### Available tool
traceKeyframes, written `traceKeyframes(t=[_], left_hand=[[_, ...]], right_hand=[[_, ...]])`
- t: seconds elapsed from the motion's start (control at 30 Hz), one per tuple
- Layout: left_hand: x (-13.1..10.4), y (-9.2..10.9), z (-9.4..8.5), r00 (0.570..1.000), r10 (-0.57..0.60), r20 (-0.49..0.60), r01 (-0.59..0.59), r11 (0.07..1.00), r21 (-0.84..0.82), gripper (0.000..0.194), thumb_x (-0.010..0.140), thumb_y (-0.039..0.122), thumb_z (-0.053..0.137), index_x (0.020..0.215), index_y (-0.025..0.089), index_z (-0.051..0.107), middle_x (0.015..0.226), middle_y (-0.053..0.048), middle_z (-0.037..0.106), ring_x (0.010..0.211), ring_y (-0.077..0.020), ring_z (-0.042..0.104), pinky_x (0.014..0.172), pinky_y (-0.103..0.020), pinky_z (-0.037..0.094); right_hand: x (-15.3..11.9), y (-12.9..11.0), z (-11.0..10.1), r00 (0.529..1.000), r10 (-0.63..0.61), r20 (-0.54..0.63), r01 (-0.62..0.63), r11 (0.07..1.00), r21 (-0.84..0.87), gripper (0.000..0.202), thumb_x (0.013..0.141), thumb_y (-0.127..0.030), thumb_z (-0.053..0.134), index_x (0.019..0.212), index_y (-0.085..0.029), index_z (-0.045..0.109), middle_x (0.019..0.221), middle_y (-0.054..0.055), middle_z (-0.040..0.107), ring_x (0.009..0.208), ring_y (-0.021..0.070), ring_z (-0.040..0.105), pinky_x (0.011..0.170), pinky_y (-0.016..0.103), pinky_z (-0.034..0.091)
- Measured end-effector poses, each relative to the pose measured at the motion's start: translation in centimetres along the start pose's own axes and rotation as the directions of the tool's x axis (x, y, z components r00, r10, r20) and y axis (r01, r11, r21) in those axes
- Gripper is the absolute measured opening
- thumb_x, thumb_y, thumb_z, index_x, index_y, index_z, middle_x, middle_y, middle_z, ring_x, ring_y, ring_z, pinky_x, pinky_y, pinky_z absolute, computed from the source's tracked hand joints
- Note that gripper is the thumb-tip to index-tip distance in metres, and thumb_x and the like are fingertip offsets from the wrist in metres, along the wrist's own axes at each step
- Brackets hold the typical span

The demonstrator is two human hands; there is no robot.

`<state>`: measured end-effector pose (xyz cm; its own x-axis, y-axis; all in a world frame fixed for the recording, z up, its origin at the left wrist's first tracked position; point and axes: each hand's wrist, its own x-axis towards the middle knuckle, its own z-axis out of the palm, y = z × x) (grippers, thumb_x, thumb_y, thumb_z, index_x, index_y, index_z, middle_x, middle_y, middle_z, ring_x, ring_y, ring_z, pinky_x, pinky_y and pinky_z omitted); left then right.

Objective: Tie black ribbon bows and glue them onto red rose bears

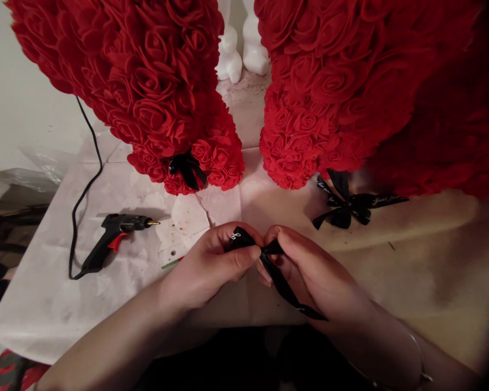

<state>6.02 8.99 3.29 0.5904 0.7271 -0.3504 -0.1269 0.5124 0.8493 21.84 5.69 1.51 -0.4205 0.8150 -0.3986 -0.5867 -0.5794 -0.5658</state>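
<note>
Between my two hands is a black ribbon bow with white lettering, one tail hanging down across my right palm. My left hand pinches its left loop and knot between thumb and fingers. On the other side, my right hand is closed on the right loop; some fingertips are hidden behind the ribbon. Just beyond my hands stand two figures covered in red foam roses, a left one and a right one. A small black bow sits low on the left figure.
A black glue gun with a red trigger lies on the left of the covered table, its cord running back. Another lettered black bow rests at the right. White foam shapes stand behind the figures.
</note>
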Motion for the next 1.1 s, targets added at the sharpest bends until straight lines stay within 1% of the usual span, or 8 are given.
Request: traceKeyframes(t=[0.13, 0.3, 0.47, 0.6, 0.83, 0.93, 1.03, 1.1], left_hand=[[0.0, 0.0, 0.1, 0.998, 0.059, -0.005, -0.059, 0.998, 0.007, 0.013, 0.086, 0.026, 0.066, 0.084, 0.014, 0.062, 0.057, 0.004, 0.057, 0.049, -0.0045, 0.048, 0.051, -0.017, 0.035], [0.0, 0.5, 0.4, 0.997, 0.079, -0.002, -0.079, 0.993, 0.091, 0.007, 0.087, 0.020, 0.064, 0.082, 0.015, 0.062, 0.072, 0.001, 0.069, 0.066, -0.0079, 0.063, 0.062, -0.018, 0.044], [0.0, 1.0, 0.6, 0.993, 0.101, -0.056, -0.077, 0.943, 0.325, 0.010, 0.083, 0.022, 0.065, 0.076, 0.015, 0.062, 0.071, 0.000, 0.066, 0.064, -0.0085, 0.058, 0.062, -0.019, 0.043], [-0.1, 1.0, 0.5, 0.982, 0.128, -0.135, -0.056, 0.896, 0.441, 0.012, 0.077, 0.026, 0.067, 0.078, 0.015, 0.063, 0.068, 0.002, 0.057, 0.062, -0.0077, 0.048, 0.059, -0.019, 0.038], [-0.1, 1.0, 0.4, 0.987, 0.111, -0.119, -0.043, 0.883, 0.467, 0.011, 0.078, 0.025, 0.064, 0.078, 0.015, 0.061, 0.065, 0.003, 0.052, 0.058, -0.0063, 0.043, 0.055, -0.018, 0.035], [-0.1, 0.8, 0.3, 0.994, 0.077, -0.080, -0.024, 0.851, 0.525, 0.009, 0.078, 0.022, 0.064, 0.080, 0.014, 0.062, 0.069, 0.002, 0.055, 0.062, -0.0072, 0.046, 0.058, -0.018, 0.037], [-0.1, 0.6, 0.2, 1.000, 0.003, -0.012, 0.004, 0.841, 0.541, 0.007, 0.075, 0.018, 0.063, 0.080, 0.014, 0.061, 0.071, 0.003, 0.055, 0.064, -0.0076, 0.047, 0.059, -0.018, 0.038], [-0.2, 0.5, 0.1, 0.997, -0.050, 0.051, 0.014, 0.832, 0.554, 0.005, 0.073, 0.012, 0.060, 0.078, 0.014, 0.060, 0.070, 0.003, 0.054, 0.064, -0.0075, 0.047, 0.059, -0.018, 0.038]], right_hand=[[0.0, 0.2, -0.1, 0.998, -0.057, -0.027, 0.056, 0.997, -0.053, 0.036, 0.083, -0.056, 0.055, 0.075, -0.021, 0.051, 0.067, -0.002, 0.052, 0.063, 0.0133, 0.051, 0.063, 0.027, 0.043], [-0.1, 0.2, -0.2, 0.992, -0.090, -0.089, 0.083, 0.993, -0.083, 0.037, 0.077, -0.057, 0.064, 0.078, -0.021, 0.053, 0.066, -0.003, 0.051, 0.063, 0.0124, 0.050, 0.060, 0.025, 0.042], [-0.1, -0.1, 0.1, 0.989, -0.042, -0.139, 0.029, 0.995, -0.099, 0.034, 0.073, -0.050, 0.071, 0.078, -0.021, 0.054, 0.064, -0.004, 0.052, 0.057, 0.0103, 0.048, 0.053, 0.022, 0.039], [0.0, -0.2, 0.2, 0.971, -0.114, -0.209, 0.097, 0.991, -0.089, 0.031, 0.069, -0.043, 0.074, 0.073, -0.021, 0.052, 0.065, -0.003, 0.053, 0.060, 0.0106, 0.049, 0.055, 0.022, 0.041], [0.0, 0.0, -0.5, 0.946, -0.266, -0.185, 0.233, 0.955, -0.182, 0.032, 0.084, -0.054, 0.055, 0.080, -0.022, 0.053, 0.075, -0.001, 0.053, 0.066, 0.0126, 0.050, 0.061, 0.025, 0.045], [-0.5, 0.0, -0.5, 0.924, -0.369, -0.105, 0.297, 0.862, -0.412, 0.023, 0.085, -0.046, 0.055, 0.091, -0.024, 0.056, 0.085, 0.001, 0.059, 0.077, 0.0163, 0.056, 0.069, 0.030, 0.048], [-0.9, -0.1, -0.1, 0.856, -0.517, 0.005, 0.387, 0.633, -0.671, 0.023, 0.077, -0.027, 0.063, 0.100, -0.025, 0.058, 0.094, 0.002, 0.061, 0.087, 0.0180, 0.057, 0.077, 0.032, 0.048], [-0.9, 0.0, 0.1, 0.815, -0.571, 0.099, 0.439, 0.498, -0.748, 0.028, 0.075, -0.019, 0.064, 0.102, -0.025, 0.061, 0.096, 0.002, 0.060, 0.086, 0.0167, 0.058, 0.076, 0.031, 0.048]])
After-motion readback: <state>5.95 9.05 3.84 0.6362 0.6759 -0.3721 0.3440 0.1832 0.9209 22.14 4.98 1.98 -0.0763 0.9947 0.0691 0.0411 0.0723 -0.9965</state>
